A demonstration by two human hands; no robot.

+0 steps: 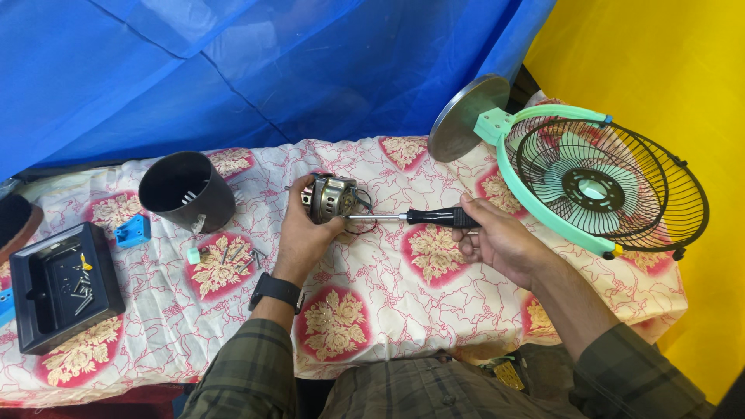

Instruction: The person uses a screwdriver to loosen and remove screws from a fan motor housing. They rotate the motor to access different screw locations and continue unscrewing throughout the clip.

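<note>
My left hand grips a small metal fan motor and holds it just above the patterned tablecloth. My right hand holds a screwdriver by its black handle. The screwdriver's shaft points left and its tip meets the motor's right side. A black watch sits on my left wrist. To the right lies a fan head with a mint-green frame and black wire grille, tipped on its side, its round grey base raised behind it.
A dark round housing cup lies left of the motor, with loose screws and a small mint part in front of it. A black tray with screws sits at far left, a blue plastic piece beside it. Blue tarp behind, yellow wall right.
</note>
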